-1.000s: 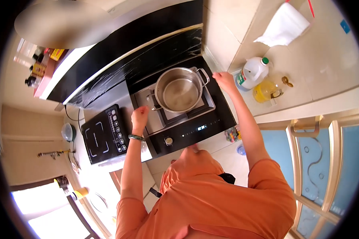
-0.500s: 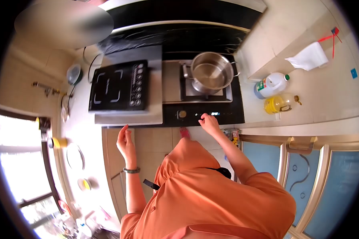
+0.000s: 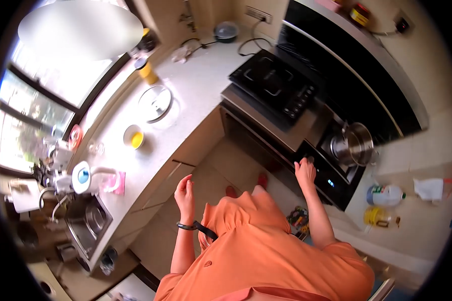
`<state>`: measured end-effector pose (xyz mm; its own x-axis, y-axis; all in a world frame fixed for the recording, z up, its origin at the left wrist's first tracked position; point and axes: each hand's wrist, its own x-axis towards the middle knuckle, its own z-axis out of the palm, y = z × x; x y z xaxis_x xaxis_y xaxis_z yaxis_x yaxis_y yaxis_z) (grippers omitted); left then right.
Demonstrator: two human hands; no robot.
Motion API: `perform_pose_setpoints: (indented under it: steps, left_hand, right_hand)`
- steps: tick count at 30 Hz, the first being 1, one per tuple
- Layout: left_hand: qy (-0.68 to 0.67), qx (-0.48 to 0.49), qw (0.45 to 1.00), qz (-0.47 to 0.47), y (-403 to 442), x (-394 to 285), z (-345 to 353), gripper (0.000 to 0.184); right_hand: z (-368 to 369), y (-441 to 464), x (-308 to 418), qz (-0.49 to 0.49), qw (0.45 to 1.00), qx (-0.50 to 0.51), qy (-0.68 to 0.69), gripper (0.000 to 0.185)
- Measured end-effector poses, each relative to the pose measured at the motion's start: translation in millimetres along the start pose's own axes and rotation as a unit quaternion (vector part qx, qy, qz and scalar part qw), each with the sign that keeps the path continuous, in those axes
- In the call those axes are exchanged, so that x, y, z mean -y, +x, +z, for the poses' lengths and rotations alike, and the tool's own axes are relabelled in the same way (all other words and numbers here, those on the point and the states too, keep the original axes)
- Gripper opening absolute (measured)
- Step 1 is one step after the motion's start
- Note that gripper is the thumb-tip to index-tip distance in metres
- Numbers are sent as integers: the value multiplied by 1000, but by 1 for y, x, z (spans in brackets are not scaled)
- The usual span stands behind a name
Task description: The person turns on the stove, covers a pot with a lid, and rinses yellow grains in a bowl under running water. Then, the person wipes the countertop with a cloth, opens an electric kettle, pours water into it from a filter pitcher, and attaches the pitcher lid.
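Observation:
My right hand [image 3: 305, 173] is at the front panel of the built-in stove, its fingers closed at the round control knob [image 3: 311, 159]. Beyond it, a two-handled steel pot [image 3: 354, 145] stands on the burner. On the panel [image 3: 339, 193], to the right of the hand, a small display glows. Holding nothing, my left hand [image 3: 185, 195] hangs in front of the counter with its fingers loosely stretched. A black portable induction cooker [image 3: 273, 83] lies on the steel cover left of the pot.
The white counter [image 3: 181, 115] carries a glass lid [image 3: 154, 103], a bowl with yellow contents [image 3: 133, 137], a yellow-labelled jar [image 3: 145, 71] and a white jug [image 3: 82, 176]. A sink [image 3: 88, 223] lies far left. Two bottles, one an oil bottle [image 3: 379, 217], lie at right.
My view has swung left, bringing the window, side counter and sink into view. My right hand has moved from beside the lit display to the knob. My left hand stays raised and empty.

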<state>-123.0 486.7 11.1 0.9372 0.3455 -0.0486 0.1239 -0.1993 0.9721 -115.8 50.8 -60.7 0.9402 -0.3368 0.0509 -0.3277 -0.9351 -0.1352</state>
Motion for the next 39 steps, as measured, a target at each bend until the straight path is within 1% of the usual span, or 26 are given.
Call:
perform_pose_setpoints:
  steps: [2, 4, 6, 9, 12, 14, 15, 18, 20, 21, 22, 23, 24, 25, 26, 27, 28, 29, 31, 32, 33, 34, 35, 36, 38, 39]
  left_hand:
    - [-38, -16, 998, -45, -3, 13, -13, 21]
    - [-74, -17, 995, -64, 6, 29, -18, 24]
    - [-173, -24, 980, -98, 36, 51, -14, 33]
    - [-247, -22, 935, -255, 104, 50, -8, 55]
    - [-288, -29, 904, -315, 191, 77, 0, 63]
    - [-330, -56, 889, -311, 247, 106, 10, 76]
    - [-378, -40, 870, -314, 280, 136, 11, 77]
    - [-410, -70, 850, -325, 337, 138, 22, 54]
    - [-420, -88, 853, -297, 375, 175, 29, 40]
    - [-437, -78, 857, -262, 396, 205, 31, 32]
    - [-437, -116, 850, -271, 402, 202, 35, 22]
    - [-420, -90, 865, -259, 405, 204, 32, 16]
    - [-429, -106, 854, -274, 402, 182, 35, 17]
    - [-426, -93, 855, -280, 416, 206, 32, 14]
    - [-438, -121, 856, -246, 430, 232, 33, 8]
    - [-412, -50, 887, -203, 406, 219, 25, 5]
    - [-345, -152, 910, -171, 393, 212, 35, 10]
    - [-300, -144, 925, -182, 358, 177, 31, 19]
    - [-265, -15, 954, -142, 292, 120, 32, 36]
    - [-283, 4, 950, -129, 254, 89, 47, 39]
    - [-263, 51, 953, -139, 205, 33, 60, 40]
    - [-276, 143, 934, -178, 179, 24, 64, 39]
    - [-315, 184, 905, -220, 151, 22, 75, 39]
    - [-323, 171, 893, -262, 105, -27, 103, 38]
    - [-319, 353, 843, -251, 48, -53, 136, 38]
    - [-295, 407, 826, -256, 25, -58, 155, 37]
  right_hand:
    - [3, -5, 34, -23, 996, 57, 64, 28]
    - [7, -7, 69, -87, 987, 64, 120, 25]
    - [2, -6, 106, -127, 975, 97, 156, 22]
    - [-11, -6, 143, -220, 952, 112, 182, 19]
    - [-14, -7, 153, -269, 933, 130, 199, 16]
    - [-25, -13, 150, -275, 935, 122, 189, 15]
    - [-26, -17, 144, -263, 939, 122, 184, 15]
    - [-26, -37, 113, -204, 958, 123, 159, 14]
    - [-26, -57, 90, -138, 968, 146, 148, 15]
    - [-35, -65, 86, -104, 971, 159, 145, 14]
    - [-39, -72, 82, -76, 971, 173, 145, 14]
    - [-42, -79, 77, -43, 971, 185, 145, 14]
    - [-48, -85, 76, -35, 975, 175, 135, 15]
    - [-40, -90, 68, -41, 974, 172, 142, 16]
    - [-38, -92, 66, -39, 976, 148, 153, 15]
    - [-41, -90, 67, -22, 971, 173, 163, 15]
    - [-38, -88, 66, -13, 970, 174, 170, 15]
    - [-41, -84, 71, -10, 969, 165, 182, 15]
    - [-44, -75, 78, 8, 953, 151, 262, 16]
    - [-47, -68, 82, 37, 932, 176, 313, 18]
    - [-44, -62, 85, 61, 912, 183, 362, 18]
    - [-34, -57, 82, 69, 873, 209, 435, 23]
    - [-38, -49, 83, 109, 804, 237, 535, 30]
    - [-47, -43, 82, 147, 720, 263, 625, 38]
    - [-64, -32, 73, 204, 530, 266, 779, 49]
    - [-72, -31, 65, 185, 488, 236, 820, 56]
